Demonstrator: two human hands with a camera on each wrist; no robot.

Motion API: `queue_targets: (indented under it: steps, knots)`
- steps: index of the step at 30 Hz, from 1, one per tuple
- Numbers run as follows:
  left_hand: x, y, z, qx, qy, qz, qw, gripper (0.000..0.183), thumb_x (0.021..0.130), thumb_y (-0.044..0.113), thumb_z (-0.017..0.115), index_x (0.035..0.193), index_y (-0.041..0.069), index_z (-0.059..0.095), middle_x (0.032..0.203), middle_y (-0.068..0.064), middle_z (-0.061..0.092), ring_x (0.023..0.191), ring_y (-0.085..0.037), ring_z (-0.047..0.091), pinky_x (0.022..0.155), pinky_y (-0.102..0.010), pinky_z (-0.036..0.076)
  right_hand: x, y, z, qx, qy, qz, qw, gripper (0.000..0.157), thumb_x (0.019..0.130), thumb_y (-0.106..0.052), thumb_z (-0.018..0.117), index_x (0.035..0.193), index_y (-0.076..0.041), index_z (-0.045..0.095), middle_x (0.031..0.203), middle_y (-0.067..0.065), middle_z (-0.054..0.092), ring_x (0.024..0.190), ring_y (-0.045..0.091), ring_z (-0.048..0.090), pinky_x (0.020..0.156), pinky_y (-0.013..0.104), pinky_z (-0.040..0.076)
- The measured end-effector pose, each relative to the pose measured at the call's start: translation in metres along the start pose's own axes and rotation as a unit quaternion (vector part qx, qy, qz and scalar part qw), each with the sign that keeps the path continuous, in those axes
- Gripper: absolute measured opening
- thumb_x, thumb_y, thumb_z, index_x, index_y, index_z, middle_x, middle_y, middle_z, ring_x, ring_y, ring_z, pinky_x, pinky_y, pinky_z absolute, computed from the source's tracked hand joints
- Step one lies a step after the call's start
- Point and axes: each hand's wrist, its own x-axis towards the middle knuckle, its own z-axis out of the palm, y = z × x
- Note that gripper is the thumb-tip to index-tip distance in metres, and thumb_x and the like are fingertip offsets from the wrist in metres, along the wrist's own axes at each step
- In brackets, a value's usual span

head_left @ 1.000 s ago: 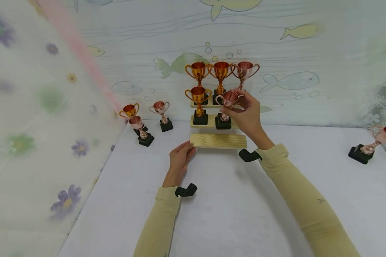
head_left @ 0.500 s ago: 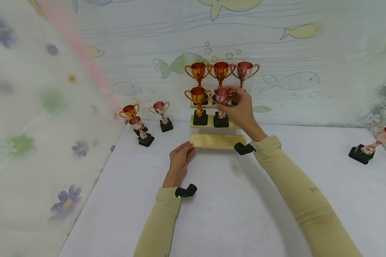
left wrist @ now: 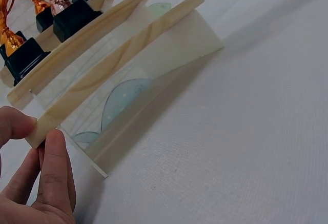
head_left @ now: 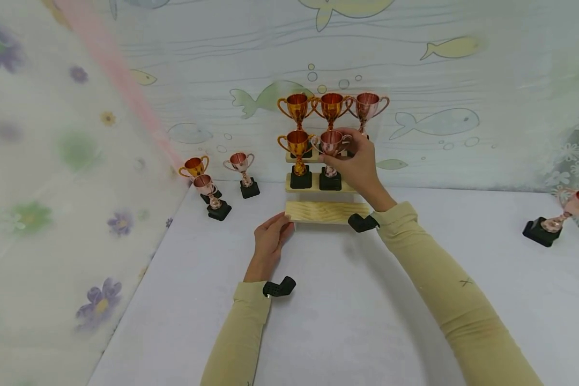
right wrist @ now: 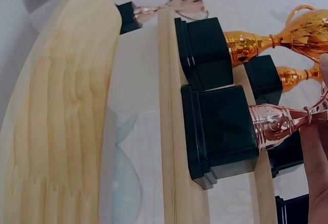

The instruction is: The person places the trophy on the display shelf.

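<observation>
A tiered wooden stand with three steps rises against the back cloth. My left hand pinches the left end of its lowest step, thumb on top and fingers beneath in the left wrist view. On the middle step, my right hand holds a rose-gold trophy cup by its cup and handle; its black base sits on the wood. Close to its left is a gold trophy cup. Behind, the top step carries two gold trophies and one rose-gold trophy.
Left of the stand, a gold trophy, a tilted rose-gold trophy and another rose-gold trophy stand on the white tablecloth. A further rose-gold trophy is at the far right. A patterned cloth hangs behind.
My right hand has moved the rose-gold trophy a little left along the middle step, closer to the gold one. The left hand has stayed on the lowest step.
</observation>
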Motion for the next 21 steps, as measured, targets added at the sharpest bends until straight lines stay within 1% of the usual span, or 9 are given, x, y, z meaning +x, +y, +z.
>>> queue_targets:
  steps: [2,5,7,10,12,14,17,21]
  knots:
    - [0.0,-0.001,0.0,0.0,-0.001,0.001,1.0,0.034,0.095,0.005,0.069,0.128,-0.002,0.065,0.12,-0.016,0.066,0.097,-0.016,0.069,0.086,-0.023,0.061,-0.002,-0.008,-0.001,0.0,0.0,0.004,1.0,0.056,0.078,0.01,0.082,0.128,0.013,0.058,0.113,0.03,0.067,0.083,0.011,0.063,0.07,0.01,0.056]
    - [0.001,-0.002,0.001,-0.001,-0.003,0.001,1.0,0.035,0.095,0.004,0.069,0.129,-0.003,0.064,0.12,-0.016,0.066,0.096,-0.015,0.069,0.086,-0.023,0.061,-0.004,-0.01,-0.001,0.0,0.0,0.01,1.0,0.057,0.078,0.01,0.082,0.13,0.012,0.058,0.112,0.027,0.067,0.085,0.01,0.064,0.073,0.013,0.058]
    - [0.001,-0.002,0.002,-0.001,-0.003,0.001,1.0,0.035,0.095,0.003,0.069,0.129,-0.003,0.064,0.12,-0.016,0.066,0.097,-0.015,0.069,0.086,-0.023,0.061,-0.006,-0.008,-0.002,0.006,-0.002,0.016,1.0,0.059,0.078,0.009,0.082,0.131,0.01,0.057,0.11,0.023,0.067,0.087,0.014,0.065,0.078,0.021,0.061]
    - [0.0,-0.002,0.002,0.0,0.0,-0.002,1.0,0.035,0.094,0.004,0.07,0.128,-0.002,0.065,0.122,-0.016,0.066,0.098,-0.016,0.068,0.086,-0.023,0.061,-0.011,-0.002,-0.006,0.012,-0.009,0.017,1.0,0.059,0.077,0.009,0.082,0.13,0.009,0.056,0.107,0.023,0.066,0.093,0.029,0.067,0.086,0.038,0.063]
    - [0.0,-0.002,0.002,0.002,0.003,-0.005,1.0,0.035,0.094,0.006,0.07,0.128,-0.001,0.065,0.123,-0.016,0.066,0.1,-0.017,0.068,0.087,-0.024,0.061,-0.016,0.008,-0.01,0.016,-0.014,0.026,0.999,0.062,0.078,0.009,0.082,0.133,0.007,0.055,0.113,0.024,0.065,0.098,0.036,0.067,0.091,0.045,0.061]
    - [0.0,-0.002,0.002,0.006,0.005,-0.008,0.9999,0.035,0.095,0.007,0.071,0.129,0.0,0.065,0.125,-0.016,0.065,0.102,-0.018,0.068,0.088,-0.024,0.061,-0.022,0.021,-0.016,0.02,-0.02,0.036,0.999,0.066,0.078,0.008,0.082,0.137,0.005,0.053,0.122,0.024,0.063,0.104,0.038,0.066,0.094,0.044,0.06]
    - [0.0,-0.001,0.002,0.01,0.009,-0.011,0.9998,0.036,0.095,0.009,0.072,0.129,0.001,0.065,0.124,-0.016,0.065,0.103,-0.018,0.068,0.088,-0.024,0.06,-0.033,0.039,-0.031,0.03,-0.025,0.06,0.997,0.076,0.079,0.006,0.083,0.146,0.0,0.048,0.135,0.022,0.058,0.112,0.033,0.063,0.097,0.036,0.059]
    - [0.001,-0.001,0.001,0.007,0.008,-0.003,0.9999,0.036,0.094,0.006,0.071,0.129,-0.002,0.064,0.12,-0.016,0.066,0.099,-0.016,0.068,0.088,-0.023,0.06,-0.051,0.049,-0.057,0.027,-0.018,0.063,0.998,0.079,0.079,0.008,0.081,0.149,-0.002,0.046,0.138,0.023,0.056,0.114,0.026,0.064,0.096,0.028,0.058]
